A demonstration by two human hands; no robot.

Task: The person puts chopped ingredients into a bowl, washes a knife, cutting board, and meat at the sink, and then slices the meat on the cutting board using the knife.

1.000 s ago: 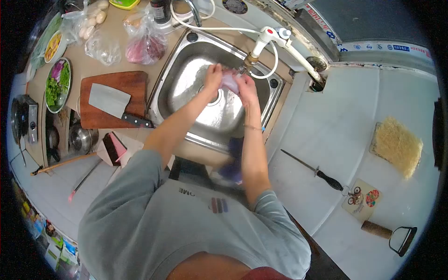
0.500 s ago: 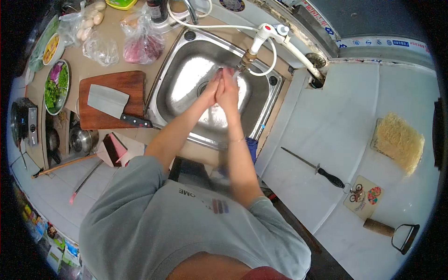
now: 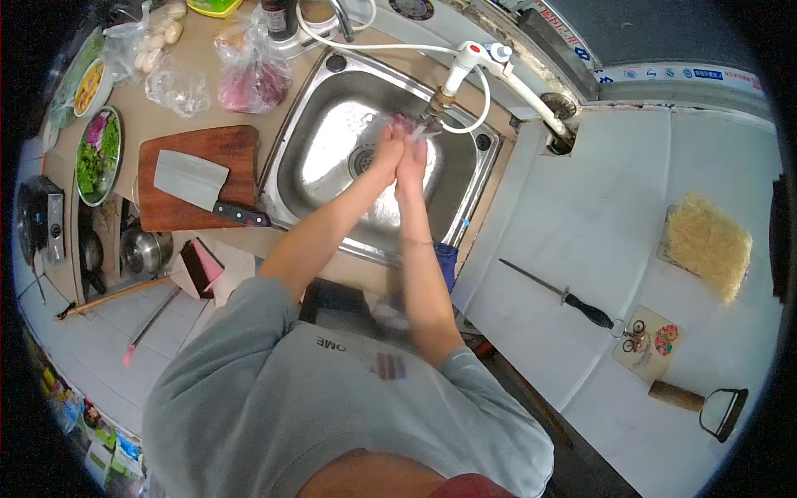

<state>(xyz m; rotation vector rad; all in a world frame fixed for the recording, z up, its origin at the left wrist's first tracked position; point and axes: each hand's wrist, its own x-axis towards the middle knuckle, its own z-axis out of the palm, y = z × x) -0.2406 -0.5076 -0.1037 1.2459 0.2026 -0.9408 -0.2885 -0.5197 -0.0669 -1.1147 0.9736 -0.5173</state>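
Note:
Both hands are over the steel sink (image 3: 320, 166), beneath the tap (image 3: 444, 100). Water runs from the spout onto them. My left hand (image 3: 389, 153) has its fingers curled inward, against my right hand. Something pinkish (image 3: 403, 124) shows at its fingertips; water and blur hide whether it is a held thing or wet fingers. My right hand (image 3: 412, 166) is cupped beside it, with fingers stretched toward the spout. Below the hands, the drain (image 3: 363, 161) is partly visible.
Left of the sink, a cleaver (image 3: 191, 178) lies on a wooden cutting board (image 3: 166, 217). Beyond are plastic bags (image 3: 253, 83) and a bowl of chopped vegetables (image 3: 100, 158). On the right counter lie a sharpening steel (image 3: 585, 310), dried noodles (image 3: 710, 247) and a peeler-like tool (image 3: 677, 396).
My hands have shifted from pressed together to slightly apart at the fingers, with the right one more cupped. Pinkish colour shows more plainly at the fingertips. They stay under the tap.

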